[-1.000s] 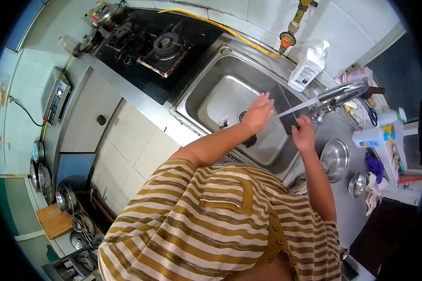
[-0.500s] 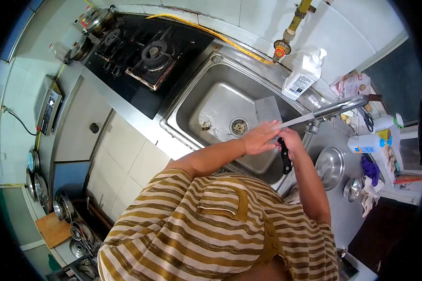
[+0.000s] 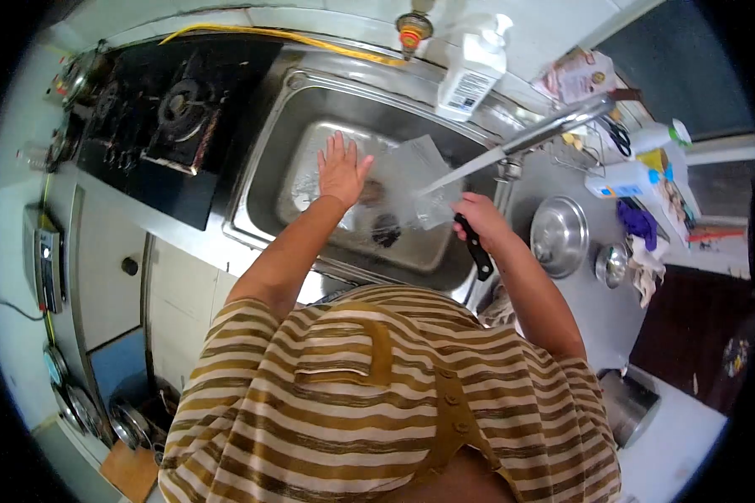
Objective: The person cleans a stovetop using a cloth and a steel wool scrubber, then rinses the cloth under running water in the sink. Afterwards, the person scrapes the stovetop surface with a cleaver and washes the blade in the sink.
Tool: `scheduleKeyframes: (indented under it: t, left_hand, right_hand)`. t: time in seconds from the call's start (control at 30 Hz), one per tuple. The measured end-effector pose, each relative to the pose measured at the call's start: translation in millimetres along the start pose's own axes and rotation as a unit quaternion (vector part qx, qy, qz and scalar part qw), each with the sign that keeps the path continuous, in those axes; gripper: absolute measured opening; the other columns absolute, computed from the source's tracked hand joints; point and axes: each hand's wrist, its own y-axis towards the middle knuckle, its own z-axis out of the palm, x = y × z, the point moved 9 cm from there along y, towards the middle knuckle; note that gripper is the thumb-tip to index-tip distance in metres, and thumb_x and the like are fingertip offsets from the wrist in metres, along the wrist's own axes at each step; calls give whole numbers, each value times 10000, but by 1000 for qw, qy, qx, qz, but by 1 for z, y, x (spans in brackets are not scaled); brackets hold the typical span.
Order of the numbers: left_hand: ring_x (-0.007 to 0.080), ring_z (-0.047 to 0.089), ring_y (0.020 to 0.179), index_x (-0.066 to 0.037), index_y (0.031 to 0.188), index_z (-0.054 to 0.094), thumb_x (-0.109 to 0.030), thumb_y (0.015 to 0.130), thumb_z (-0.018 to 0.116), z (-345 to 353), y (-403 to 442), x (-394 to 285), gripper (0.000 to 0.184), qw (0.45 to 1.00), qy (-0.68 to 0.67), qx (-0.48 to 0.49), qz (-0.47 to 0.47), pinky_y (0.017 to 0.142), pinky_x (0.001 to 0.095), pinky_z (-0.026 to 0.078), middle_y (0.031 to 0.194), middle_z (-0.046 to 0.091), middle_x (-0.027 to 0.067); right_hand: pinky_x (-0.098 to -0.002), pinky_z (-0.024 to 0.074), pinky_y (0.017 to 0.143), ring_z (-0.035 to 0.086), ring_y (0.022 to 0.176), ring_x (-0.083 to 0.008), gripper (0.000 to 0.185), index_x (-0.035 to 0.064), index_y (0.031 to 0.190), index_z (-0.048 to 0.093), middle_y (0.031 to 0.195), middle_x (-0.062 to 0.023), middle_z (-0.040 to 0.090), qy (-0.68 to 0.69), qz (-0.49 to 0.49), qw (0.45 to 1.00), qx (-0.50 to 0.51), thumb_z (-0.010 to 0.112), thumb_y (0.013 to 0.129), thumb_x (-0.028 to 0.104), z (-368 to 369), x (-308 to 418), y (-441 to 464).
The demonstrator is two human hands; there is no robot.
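My right hand (image 3: 485, 220) is wrapped round the black riveted handle of a cleaver. The broad, pale blade of the cleaver (image 3: 413, 161) reaches over the sink, beneath water streaming from the tap (image 3: 566, 120). My left hand (image 3: 342, 173) is spread flat, fingers apart, above the basin to the left of the blade, touching nothing that I can see. Below both hands lies the stainless steel sink (image 3: 264, 189), wet inside. Its drain (image 3: 386, 230) looks dark, and splashing water blurs the area around it.
A white pump bottle (image 3: 471, 75) stands behind the sink. To the right are a metal basin (image 3: 559, 237), a small bowl (image 3: 612, 265), a purple cloth (image 3: 637, 223) and a wire rack (image 3: 577, 155) with scissors. On the left is a black gas stove (image 3: 164, 117).
My left hand has moved away from the blade, leftward over the basin, and its fingers have spread. The cleaver now lies further under the water stream. The view has shifted.
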Motion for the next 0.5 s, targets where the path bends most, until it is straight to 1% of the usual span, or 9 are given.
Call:
scheduleKeyframes:
  t: [0.07, 0.1, 0.17, 0.23, 0.3, 0.33, 0.37, 0.43, 0.5]
  left_hand:
    - [329, 114, 1426, -31, 1427, 322, -460, 948, 398, -17, -18, -34, 647, 987, 10, -75, 142, 1142, 492, 95, 1520, 185, 200]
    - [367, 161, 1409, -32, 1428, 303, -421, 938, 431, -16, -31, -58, 639, 970, -36, -81, 226, 1128, 507, 142, 1504, 198, 233]
    - [385, 186, 1396, -22, 1422, 298, -429, 897, 490, -31, -61, -110, 691, 945, -113, -7, 308, 1132, 494, 147, 1496, 213, 233]
    - [389, 201, 1390, -17, 1427, 281, -455, 861, 518, -25, -87, -142, 753, 896, -147, -1, 419, 1134, 483, 156, 1498, 215, 227]
    - [379, 200, 1392, -12, 1424, 281, -449, 864, 513, -15, -83, -144, 748, 902, -155, 25, 403, 1133, 486, 160, 1501, 213, 221]
    - [370, 200, 1394, -6, 1422, 280, -444, 866, 508, -8, -79, -142, 743, 907, -161, 50, 387, 1131, 488, 164, 1504, 212, 214]
    - [370, 200, 1394, -6, 1422, 280, -444, 866, 508, -5, -73, -137, 743, 907, -160, 49, 386, 1131, 488, 164, 1504, 212, 214]
    - [353, 212, 1395, 11, 1417, 278, -439, 883, 472, 5, -49, -104, 725, 948, -91, 52, 299, 1129, 496, 168, 1494, 241, 215]
    - [317, 235, 1391, 2, 1405, 319, -456, 927, 427, 12, -21, -54, 670, 982, -88, 65, 152, 1124, 472, 185, 1473, 297, 199]
  right_hand:
    - [-280, 372, 378, 484, 461, -141, 124, 23, 901, 500, 633, -50, 468, 20, 5, 1000, -23, 579, 834, 90, 1, -1, 6]
    - [-281, 374, 379, 488, 464, -143, 141, 23, 920, 491, 644, -56, 481, 24, 8, 999, -35, 583, 829, 78, 2, 1, 6]
    - [-282, 376, 380, 489, 464, -143, 134, 20, 923, 500, 651, -59, 491, 8, 3, 1000, -29, 576, 833, 84, 5, 2, 12]
    - [-284, 378, 381, 489, 463, -142, 129, 18, 926, 509, 659, -62, 500, -8, 1, 1000, -22, 569, 837, 89, 13, 5, 14]
    - [-292, 394, 387, 506, 467, -150, 163, 9, 923, 556, 635, -62, 526, -5, -10, 1000, 5, 573, 828, 141, 24, 13, 11]
    - [-292, 394, 387, 506, 467, -150, 163, 9, 923, 556, 635, -62, 526, -6, -9, 1000, 6, 573, 828, 141, 23, 12, 12]
    - [-285, 390, 389, 497, 464, -146, 155, 8, 923, 561, 635, -53, 520, -26, -11, 1000, 12, 565, 838, 137, 24, 11, 14]
    - [-278, 387, 391, 488, 461, -142, 147, 6, 924, 566, 636, -45, 514, -45, -11, 999, 19, 557, 848, 132, 24, 9, 11]
    - [-297, 428, 434, 507, 471, -155, 166, 14, 958, 595, 593, -47, 498, -115, 3, 993, 20, 576, 834, 122, 22, 6, 5]
